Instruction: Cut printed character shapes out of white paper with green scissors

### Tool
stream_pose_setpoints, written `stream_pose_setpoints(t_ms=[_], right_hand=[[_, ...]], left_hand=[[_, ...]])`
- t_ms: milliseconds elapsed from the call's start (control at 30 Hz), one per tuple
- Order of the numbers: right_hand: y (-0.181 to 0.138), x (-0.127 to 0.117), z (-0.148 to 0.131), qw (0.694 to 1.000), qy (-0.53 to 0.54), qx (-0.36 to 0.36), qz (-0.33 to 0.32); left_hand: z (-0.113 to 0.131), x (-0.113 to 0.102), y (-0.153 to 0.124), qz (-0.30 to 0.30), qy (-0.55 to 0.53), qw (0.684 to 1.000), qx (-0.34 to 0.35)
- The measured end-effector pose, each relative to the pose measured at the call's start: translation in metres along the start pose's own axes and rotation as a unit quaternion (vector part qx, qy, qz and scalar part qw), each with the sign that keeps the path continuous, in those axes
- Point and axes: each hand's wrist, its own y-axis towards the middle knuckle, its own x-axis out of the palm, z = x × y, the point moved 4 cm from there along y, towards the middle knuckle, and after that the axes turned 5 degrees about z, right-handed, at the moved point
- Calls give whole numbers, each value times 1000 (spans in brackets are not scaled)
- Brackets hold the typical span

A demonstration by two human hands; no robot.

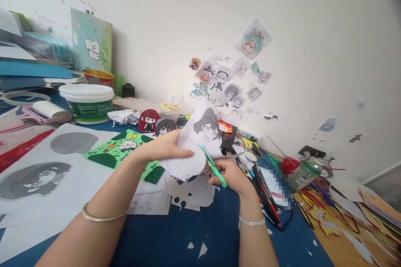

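My left hand [171,150] grips a white sheet of paper [191,133], its thumb lying across the front. A dark-haired cartoon figure [207,127] is printed on the upper part of the sheet, and thin outlines run lower down. My right hand [230,174] is closed around the handles of green scissors [214,167]. The scissors' blades lie against the paper at its right side, beside my left thumb. Below both hands, cut paper scraps with holes [188,196] rest on the blue tabletop [175,238].
On the left stand a white-lidded tub [89,102] and a printed sheet [37,179]. A green drawing [109,154] lies by my left forearm. Pens [266,196], a phone-like pixelated item and a green can [307,173] are on the right. Cut-out figures [219,79] cover the wall ahead.
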Motion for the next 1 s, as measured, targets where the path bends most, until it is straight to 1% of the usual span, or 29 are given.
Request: stream_pose_setpoints(t_ms=[300,500,733,1000], right_hand=[[0,2,0,1000,17,1,-10],[0,3,-2,1000,18,5,-8],[-1,3,1,999,8,37,10],[-1,6,0,999,13,31,7]], left_hand=[[-2,1,1,-7,0,1000,23],[-2,3,1,-13,-1,1000,20],[0,6,1,-19,5,1000,22],[-3,8,2,-35,2,999,23]])
